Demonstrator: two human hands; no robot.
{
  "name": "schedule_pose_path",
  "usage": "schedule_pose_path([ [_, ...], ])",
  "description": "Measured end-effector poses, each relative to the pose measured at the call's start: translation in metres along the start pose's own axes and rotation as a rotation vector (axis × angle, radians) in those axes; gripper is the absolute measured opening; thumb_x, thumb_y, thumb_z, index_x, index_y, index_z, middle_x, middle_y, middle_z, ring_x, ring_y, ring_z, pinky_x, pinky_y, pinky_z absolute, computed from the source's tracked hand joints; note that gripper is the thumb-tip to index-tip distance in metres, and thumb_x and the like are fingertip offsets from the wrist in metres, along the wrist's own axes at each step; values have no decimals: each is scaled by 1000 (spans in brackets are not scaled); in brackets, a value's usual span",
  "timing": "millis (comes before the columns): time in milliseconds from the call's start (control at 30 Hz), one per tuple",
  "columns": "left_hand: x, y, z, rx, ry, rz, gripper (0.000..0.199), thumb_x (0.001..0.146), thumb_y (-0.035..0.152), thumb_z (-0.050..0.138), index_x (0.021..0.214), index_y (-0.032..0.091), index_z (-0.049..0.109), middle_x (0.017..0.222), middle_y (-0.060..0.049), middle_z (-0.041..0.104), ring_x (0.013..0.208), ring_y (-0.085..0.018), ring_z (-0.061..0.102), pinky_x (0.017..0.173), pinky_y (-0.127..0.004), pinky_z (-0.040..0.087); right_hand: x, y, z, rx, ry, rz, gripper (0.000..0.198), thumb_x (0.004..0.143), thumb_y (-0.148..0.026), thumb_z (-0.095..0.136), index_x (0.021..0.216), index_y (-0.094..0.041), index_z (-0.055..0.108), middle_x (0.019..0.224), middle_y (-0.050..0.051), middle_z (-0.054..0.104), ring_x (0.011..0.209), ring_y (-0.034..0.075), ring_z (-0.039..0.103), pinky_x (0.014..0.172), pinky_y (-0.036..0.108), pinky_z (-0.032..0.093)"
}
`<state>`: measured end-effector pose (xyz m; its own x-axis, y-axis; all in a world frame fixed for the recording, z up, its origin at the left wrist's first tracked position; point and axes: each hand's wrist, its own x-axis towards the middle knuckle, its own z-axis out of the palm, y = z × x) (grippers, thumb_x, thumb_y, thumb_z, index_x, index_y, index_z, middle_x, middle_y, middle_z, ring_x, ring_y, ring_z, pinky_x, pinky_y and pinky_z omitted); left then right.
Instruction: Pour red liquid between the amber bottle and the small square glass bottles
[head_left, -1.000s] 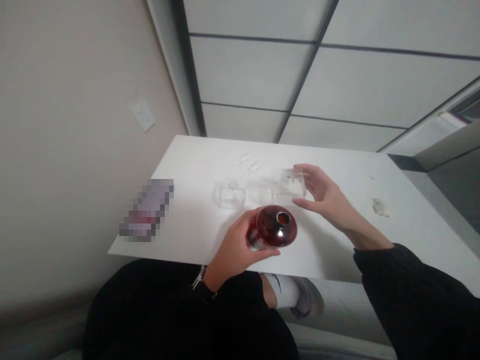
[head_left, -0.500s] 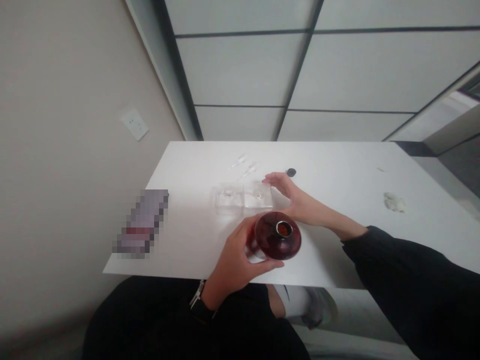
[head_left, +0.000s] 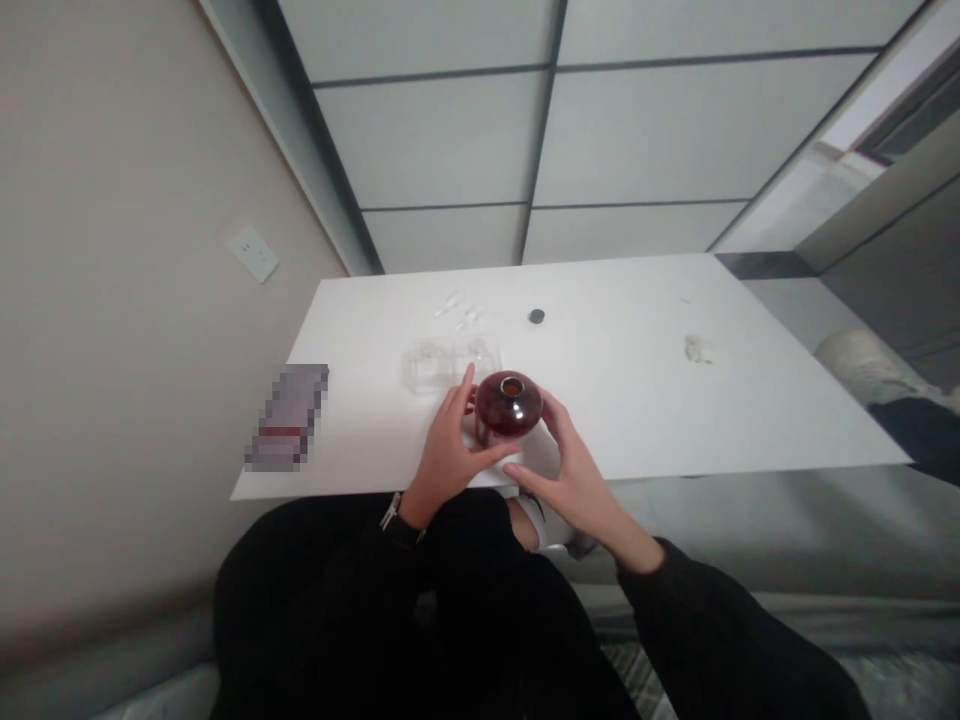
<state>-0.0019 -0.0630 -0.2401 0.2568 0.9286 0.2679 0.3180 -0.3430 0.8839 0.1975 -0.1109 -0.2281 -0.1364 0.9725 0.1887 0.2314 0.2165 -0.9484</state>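
Observation:
A dark red, round-shouldered bottle (head_left: 508, 412) with an uncapped neck is held upright near the table's front edge. My left hand (head_left: 454, 445) wraps its left side, index finger pointing up and thumb across the front. Around the right side curves my right hand (head_left: 566, 465), fingertips against the glass and partly hidden behind it, thumb low in front. Just behind the left fingers sits a clear plastic case (head_left: 427, 370) with two compartments. Farther back, a small dark round cap (head_left: 537, 316) lies on the table.
Two thin whitish plastic droppers (head_left: 469, 317) lie behind the case. A crumpled pale scrap (head_left: 699, 349) is on the right of the white table (head_left: 615, 400). On the left lies a pixelated flat object (head_left: 289, 415), beside the wall. Someone's leg or shoe shows at far right.
My right hand has come back from beside the clear case to the bottle's right side. My left hand stays around the bottle. The view has shifted.

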Motion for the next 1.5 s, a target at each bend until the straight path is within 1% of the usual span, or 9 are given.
schedule_pose_path([
  [167, -3, 0, 5, -94, -32, -8, 107, 80, 37, 87, 168, 20, 28, 159, -21, 51, 143, -34, 56, 121, -53, 46, 18, 2, 20, 26, 134, -31, 92, 77, -53, 87, 152, -24, 43, 157, 19, 54, 149, 36, 52, 128, 58, 38],
  [433, -7, 3, 4, -55, -35, 105, 82, 92, 22, 62, 164, 21, 22, 158, -20, 48, 141, -28, 54, 124, -54, 41, 39, 4, 3, 32, 201, 6, 80, 67, -53, 92, 133, -22, 58, 131, 13, 72, 116, 30, 70, 106, 50, 56],
  [567, -6, 3, 4, -21, 51, 32, 47, 94, 27, 61, 137, 20, 44, 130, -12, 59, 107, -19, 62, 101, -41, 52, 53, 14, -14, 10, 244, 20, 78, 65, -53, 92, 129, -23, 59, 125, 13, 73, 109, 29, 71, 100, 49, 59],
  [700, -2, 8, 3, 36, 14, -38, 15, 93, 31, 60, 92, 21, 49, 85, 3, 52, 73, -13, 48, 72, -27, 43, 76, 26, -33, -7, 291, 12, 79, 63, -54, 91, 127, -22, 57, 122, 13, 73, 107, 29, 71, 98, 49, 59],
  [1033, -1, 10, 0, 136, -187, -124, 50, 94, 41, 58, 64, 23, 23, 58, 8, 22, 58, -11, 22, 60, -30, 19, 114, 56, -61, -20, 228, -21, 89, 61, -53, 94, 135, -23, 54, 136, 18, 68, 123, 33, 67, 113, 58, 48],
  [1167, -1, 10, -3, 135, -222, -125, 60, 96, 50, 60, 62, 23, 18, 58, 7, 18, 57, -11, 18, 57, -31, 17, 113, 65, -77, 124, 332, -55, 84, 71, -78, 78, 137, -32, 52, 159, 13, 52, 148, 32, 50, 121, 58, 42],
  [1267, 1, 10, -6, 143, -270, -79, 65, 98, 53, 59, 59, 22, 17, 55, 7, 16, 54, -10, 18, 55, -31, 15, 114, 68, -87, 210, 685, -66, 53, 93, -79, 47, 104, -30, 61, 126, 6, 66, 130, 26, 61, 115, 53, 47],
  [1333, 2, 10, -8, 166, -286, -46, 62, 101, 49, 53, 59, 22, 18, 53, 6, 17, 50, -9, 20, 53, -31, 15, 114, 68, -90, 129, 816, -88, 44, 94, -68, 55, 77, -27, 55, 93, 2, 61, 103, 23, 65, 102, 45, 52],
  [1500, 2, 15, -6, 180, -234, -52, 54, 102, 38, 47, 60, 22, 17, 54, 6, 16, 47, -9, 19, 51, -31, 15, 113, 61, -79, 120, 849, -27, 68, 89, -66, 69, 54, -26, 26, 56, -6, 25, 53, 12, 27, 53, 31, 31],
])
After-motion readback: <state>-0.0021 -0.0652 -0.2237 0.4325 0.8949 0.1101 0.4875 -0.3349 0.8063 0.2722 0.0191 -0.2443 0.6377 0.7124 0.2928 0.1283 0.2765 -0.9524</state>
